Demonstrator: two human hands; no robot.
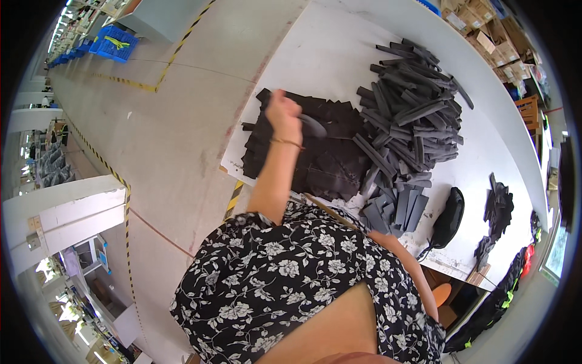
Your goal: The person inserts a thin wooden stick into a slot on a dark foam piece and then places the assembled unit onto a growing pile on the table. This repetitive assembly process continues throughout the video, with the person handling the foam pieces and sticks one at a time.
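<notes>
My left hand (pixel 284 110) is raised over the left part of the white table, its fingers closed and a little blurred. A curved dark grey strip (pixel 313 126) trails from it beside the wrist. Below lies a broad layer of flat black pieces (pixel 333 164), overlapping with uneven edges. My right forearm (pixel 409 258) reaches toward the table's front edge. The fingers of my right hand (pixel 377 238) are hidden, close to a fan of short flat grey strips (pixel 394 209). Behind these rises a large loose heap of dark grey strips (pixel 418 118).
On the right of the table (pixel 479 151) lie a black zipped pouch (pixel 448 218) and a small dark bundle (pixel 498 206). A low white wall borders the far side, with cardboard boxes (pixel 485 36) beyond. A blue crate (pixel 114 43) stands on the floor at the far left.
</notes>
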